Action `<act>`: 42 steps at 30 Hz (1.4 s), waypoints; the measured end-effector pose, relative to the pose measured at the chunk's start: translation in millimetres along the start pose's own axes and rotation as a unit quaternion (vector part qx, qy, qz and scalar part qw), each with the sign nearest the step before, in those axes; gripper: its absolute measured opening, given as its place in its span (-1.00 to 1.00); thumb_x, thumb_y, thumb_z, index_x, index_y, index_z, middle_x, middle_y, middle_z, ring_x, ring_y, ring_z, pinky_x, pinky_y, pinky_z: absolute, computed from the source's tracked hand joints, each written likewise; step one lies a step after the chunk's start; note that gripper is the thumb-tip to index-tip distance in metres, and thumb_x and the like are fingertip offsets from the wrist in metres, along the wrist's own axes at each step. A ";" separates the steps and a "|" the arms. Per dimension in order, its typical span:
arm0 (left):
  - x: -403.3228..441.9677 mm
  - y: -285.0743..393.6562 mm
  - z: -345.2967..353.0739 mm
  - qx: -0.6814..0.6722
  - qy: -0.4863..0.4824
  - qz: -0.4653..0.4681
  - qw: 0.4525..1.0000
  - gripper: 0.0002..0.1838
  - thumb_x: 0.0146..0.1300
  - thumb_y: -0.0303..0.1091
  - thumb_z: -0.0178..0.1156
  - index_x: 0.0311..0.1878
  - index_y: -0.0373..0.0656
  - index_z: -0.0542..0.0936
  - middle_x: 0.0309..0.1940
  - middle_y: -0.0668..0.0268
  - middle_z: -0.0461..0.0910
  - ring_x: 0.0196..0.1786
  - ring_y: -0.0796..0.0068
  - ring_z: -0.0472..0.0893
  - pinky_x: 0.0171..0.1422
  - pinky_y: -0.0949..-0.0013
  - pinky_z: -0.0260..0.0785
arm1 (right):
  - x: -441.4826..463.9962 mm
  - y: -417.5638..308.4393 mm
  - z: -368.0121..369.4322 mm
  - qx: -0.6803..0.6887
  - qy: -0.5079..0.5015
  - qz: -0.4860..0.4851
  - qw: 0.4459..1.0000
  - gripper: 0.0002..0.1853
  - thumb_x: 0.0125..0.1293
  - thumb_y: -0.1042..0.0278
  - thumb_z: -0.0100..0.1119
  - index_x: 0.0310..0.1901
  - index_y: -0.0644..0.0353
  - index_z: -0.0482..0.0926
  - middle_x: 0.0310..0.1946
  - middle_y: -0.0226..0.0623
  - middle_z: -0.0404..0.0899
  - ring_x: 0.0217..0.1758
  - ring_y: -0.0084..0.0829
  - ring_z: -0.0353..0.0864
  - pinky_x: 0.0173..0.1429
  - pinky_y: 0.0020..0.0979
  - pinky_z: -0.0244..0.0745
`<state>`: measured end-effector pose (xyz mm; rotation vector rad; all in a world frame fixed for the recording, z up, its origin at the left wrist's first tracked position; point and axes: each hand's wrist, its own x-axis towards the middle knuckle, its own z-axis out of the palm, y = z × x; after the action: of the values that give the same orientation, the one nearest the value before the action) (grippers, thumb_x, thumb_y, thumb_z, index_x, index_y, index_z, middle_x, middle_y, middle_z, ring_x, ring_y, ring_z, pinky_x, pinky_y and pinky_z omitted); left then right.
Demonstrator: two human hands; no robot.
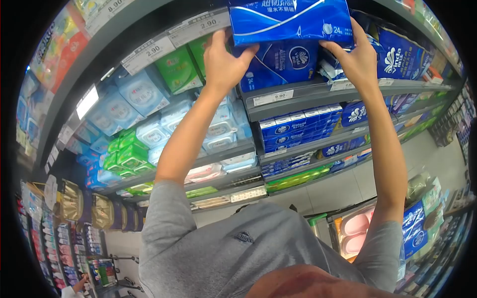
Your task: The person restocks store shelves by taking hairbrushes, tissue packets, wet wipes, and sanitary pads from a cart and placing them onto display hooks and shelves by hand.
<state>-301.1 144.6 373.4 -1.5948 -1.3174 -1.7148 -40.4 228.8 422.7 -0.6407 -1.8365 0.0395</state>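
Note:
A blue pack of tissues point(293, 24) with white curved lines and the number 24 is held up at the top, in front of the shelf. On its left end is my left hand point(223, 64), thumb under the lower edge; some fingertips are hidden. My right hand point(359, 62) grips the opposite end, its thumb also at the bottom edge. Just below, a blue Vinda pack point(285, 64) stands on the shelf above a 9.90 price label point(273, 97). To the right of my right hand are more dark blue Vinda packs point(400, 55).
Light blue packs point(141, 92) and green packs point(130, 153) fill the shelves at left. Blue tissue packs point(300, 130) line the lower shelves. Pink slippers point(355, 231) and a blue pack point(415, 231) lie at lower right. Another person's hand point(81, 284) shows at lower left.

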 end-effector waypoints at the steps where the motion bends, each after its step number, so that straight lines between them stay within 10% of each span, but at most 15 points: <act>1: 2.3 -5.2 3.5 0.029 0.006 -0.011 0.999 -0.38 -0.01 -0.23 0.53 0.08 -0.32 0.52 -0.09 0.07 0.70 -0.01 0.24 0.68 0.13 0.28 0.46 | 2.4 0.8 4.4 -0.016 0.015 -0.005 1.000 -0.22 0.06 0.17 0.52 0.29 0.30 0.42 0.06 -0.08 0.64 0.13 -0.31 0.63 0.22 -0.34 0.47; 7: 9.1 -13.3 14.3 0.015 -0.016 -0.062 0.998 -0.33 0.00 -0.30 0.51 0.17 -0.31 0.47 -0.11 0.06 0.71 -0.04 0.21 0.68 0.11 0.27 0.46 | 13.6 8.4 23.6 -0.113 0.031 -0.058 0.991 -0.15 -0.09 0.37 0.49 0.28 0.36 0.28 0.13 0.22 0.45 0.25 0.15 0.40 0.35 -0.09 0.31; 29: -1.7 -21.5 20.9 -0.101 0.005 -0.042 0.994 -0.26 0.11 -0.37 0.49 0.27 -0.50 0.35 -0.06 0.14 0.64 -0.05 0.45 0.60 0.13 0.46 0.40 | 26.8 6.6 57.8 -0.262 -0.004 -0.080 0.962 -0.55 -0.05 0.29 0.31 -0.19 0.46 0.45 -0.25 0.13 0.53 0.03 0.08 0.48 0.40 -0.08 0.21; 35: -5.4 -11.5 34.1 -0.133 0.063 -0.055 0.988 -0.26 0.13 -0.46 0.42 0.32 -0.54 0.29 0.22 -0.06 0.45 0.23 0.22 0.46 0.38 0.31 0.22 | 31.1 6.8 65.8 -0.331 -0.003 -0.082 0.940 -0.63 -0.01 0.28 0.17 -0.25 0.47 0.52 -0.26 0.09 0.59 0.02 0.03 0.52 0.45 0.07 0.13; 42: -13.5 -20.4 32.6 -0.079 0.040 -0.023 0.996 -0.19 0.21 -0.42 0.38 0.42 -0.52 0.18 0.27 -0.08 0.41 0.25 0.25 0.47 0.40 0.32 0.22 | 20.3 -0.8 53.9 -0.267 0.100 -0.178 0.942 -0.37 0.00 0.33 0.17 0.13 0.53 0.38 -0.05 0.16 0.48 0.13 0.07 0.43 0.41 0.07 0.19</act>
<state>-298.5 177.8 350.0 -1.5726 -1.2139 -1.9327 -93.0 252.2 420.9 -0.6415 -1.7404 -0.7594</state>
